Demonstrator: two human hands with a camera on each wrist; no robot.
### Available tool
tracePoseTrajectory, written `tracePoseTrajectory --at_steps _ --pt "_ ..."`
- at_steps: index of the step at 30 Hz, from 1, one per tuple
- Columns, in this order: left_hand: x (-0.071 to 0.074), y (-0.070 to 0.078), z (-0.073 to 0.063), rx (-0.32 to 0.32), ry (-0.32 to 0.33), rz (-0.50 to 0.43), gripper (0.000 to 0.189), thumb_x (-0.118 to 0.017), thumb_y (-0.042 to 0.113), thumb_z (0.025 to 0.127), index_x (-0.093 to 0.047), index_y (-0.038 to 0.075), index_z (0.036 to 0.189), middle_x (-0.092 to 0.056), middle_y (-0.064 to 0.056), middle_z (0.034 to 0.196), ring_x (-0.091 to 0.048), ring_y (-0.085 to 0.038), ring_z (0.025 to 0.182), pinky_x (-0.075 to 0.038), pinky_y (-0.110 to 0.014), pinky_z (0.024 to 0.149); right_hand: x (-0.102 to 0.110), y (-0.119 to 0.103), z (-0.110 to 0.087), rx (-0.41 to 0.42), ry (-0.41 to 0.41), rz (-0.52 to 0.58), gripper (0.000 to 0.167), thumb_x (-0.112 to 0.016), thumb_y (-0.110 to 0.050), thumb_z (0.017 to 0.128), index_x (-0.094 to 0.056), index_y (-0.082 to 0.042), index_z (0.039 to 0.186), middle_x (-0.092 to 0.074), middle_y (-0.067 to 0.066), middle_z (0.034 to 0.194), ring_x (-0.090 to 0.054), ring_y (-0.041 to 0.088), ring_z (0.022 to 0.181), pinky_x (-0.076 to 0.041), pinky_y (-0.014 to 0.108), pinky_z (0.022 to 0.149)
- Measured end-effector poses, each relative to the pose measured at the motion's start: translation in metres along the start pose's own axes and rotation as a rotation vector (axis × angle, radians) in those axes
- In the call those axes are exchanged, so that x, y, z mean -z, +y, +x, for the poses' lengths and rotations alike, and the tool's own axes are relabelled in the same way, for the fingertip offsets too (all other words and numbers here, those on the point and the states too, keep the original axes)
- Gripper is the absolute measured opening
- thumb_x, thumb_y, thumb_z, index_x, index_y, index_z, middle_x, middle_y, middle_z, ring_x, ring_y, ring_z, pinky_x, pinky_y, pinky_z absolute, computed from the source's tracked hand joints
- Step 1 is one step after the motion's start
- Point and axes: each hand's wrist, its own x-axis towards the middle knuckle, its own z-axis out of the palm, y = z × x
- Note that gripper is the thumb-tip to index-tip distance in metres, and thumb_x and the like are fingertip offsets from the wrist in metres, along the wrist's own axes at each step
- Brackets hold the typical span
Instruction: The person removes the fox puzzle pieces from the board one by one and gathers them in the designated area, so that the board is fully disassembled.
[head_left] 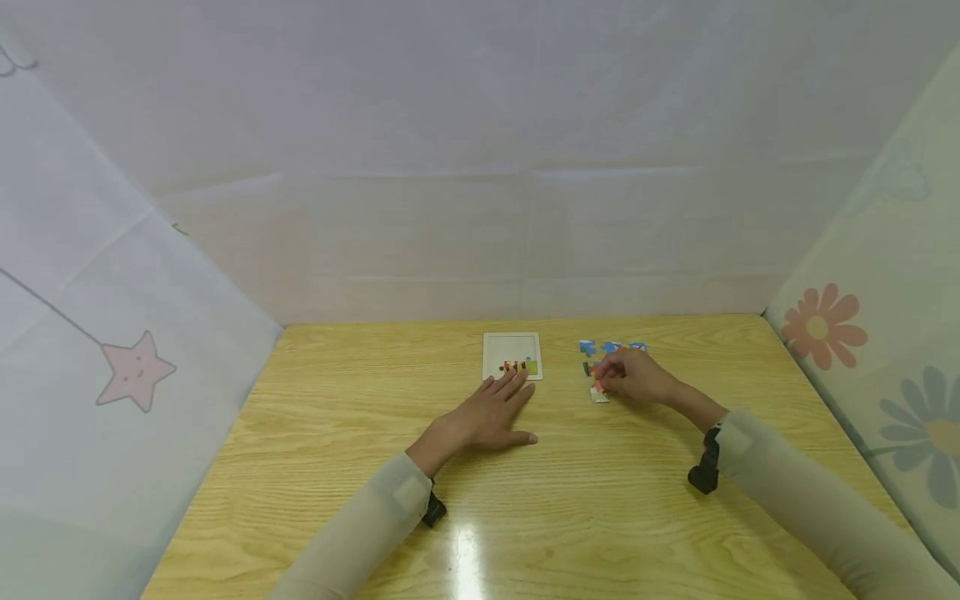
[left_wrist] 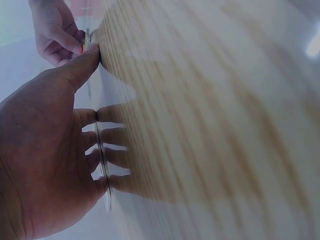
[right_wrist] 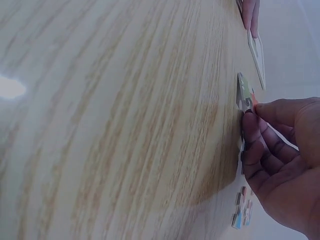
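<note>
A shallow, light-coloured puzzle tray (head_left: 512,346) lies near the table's back edge, with a strip of joined colourful pieces along its near side. My left hand (head_left: 491,417) is spread flat, its fingertips resting on the tray's near edge. To the right, my right hand (head_left: 636,377) pinches a jigsaw piece (right_wrist: 244,87) between thumb and fingertips; green and orange show on it. Just behind that hand lie several loose jigsaw pieces (head_left: 587,347), mostly blue. The hand hides part of this group.
The wooden table (head_left: 300,467) reaches to a pale cloth wall (head_left: 450,242) at the back. Patterned cloth stands on both sides, with a pink star (head_left: 137,372) on the left and flowers (head_left: 823,327) on the right.
</note>
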Motion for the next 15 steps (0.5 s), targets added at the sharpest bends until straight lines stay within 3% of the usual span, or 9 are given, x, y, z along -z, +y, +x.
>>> tracePoseTrajectory --at_steps 15 --pt "-0.0009 -0.0006 0.0014 0.009 -0.004 -0.005 0.092 -0.050 0.066 0.105 -0.016 0.012 0.172 -0.003 -0.011 0.179 -0.004 -0.030 0.165 -0.014 -0.053 0.132 -0.0022 -0.0009 -0.0020 -0.001 0.022 -0.051 0.008 -0.071 0.000 0.099 -0.074 0.000 0.106 -0.076 0.008 0.098 -0.069 0.015 0.082 -0.056 0.026 0.072"
